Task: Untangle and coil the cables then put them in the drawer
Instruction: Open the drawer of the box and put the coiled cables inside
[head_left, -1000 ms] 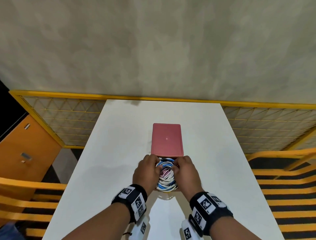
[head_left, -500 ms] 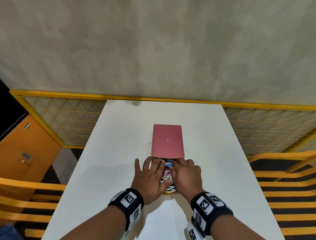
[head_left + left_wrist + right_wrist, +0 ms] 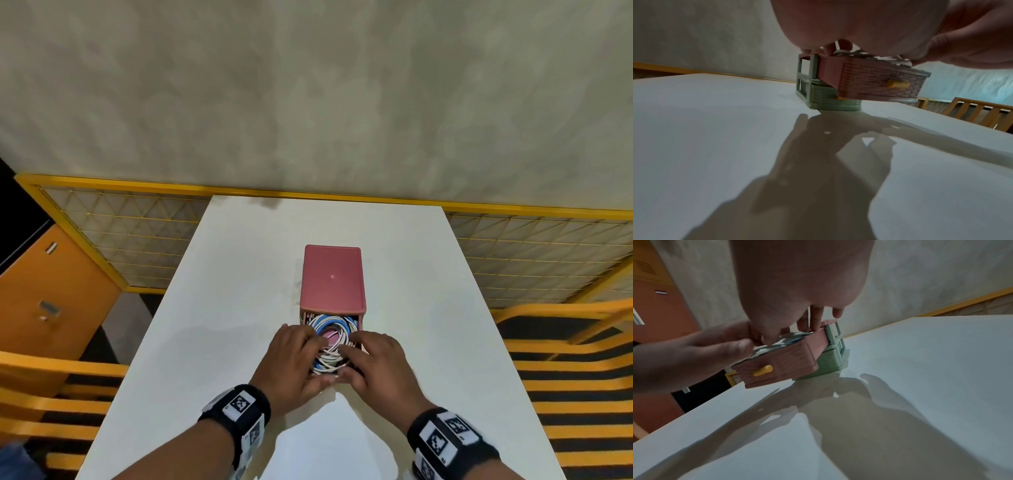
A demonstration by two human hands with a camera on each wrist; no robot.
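A pink drawer unit [image 3: 331, 277] stands mid-table with its top pink drawer [image 3: 875, 81] [image 3: 781, 365] pulled out toward me; a yellow knob [image 3: 898, 84] [image 3: 763, 370] sticks out of its front. Coiled white and blue cables [image 3: 330, 329] fill the drawer and rise a little above its rim. My left hand [image 3: 296, 349] lies over the drawer's left side, fingers on the coils, thumb at the front corner. My right hand [image 3: 371, 354] covers the right side, straight fingers pressing down on the cables. The near part of the coils is hidden by both hands.
Below the pink drawer a green drawer [image 3: 830, 99] [image 3: 830, 361] sits pushed in. The white table [image 3: 239, 308] extends around the unit. A yellow-framed mesh fence [image 3: 137, 240] runs behind, an orange cabinet [image 3: 51, 291] stands left, and orange slatted seats [image 3: 565, 359] flank the table.
A second ago both hands were curled round the coil in the drawer. They then flattened on top of it, and now they have spread apart, uncovering more of the cables.
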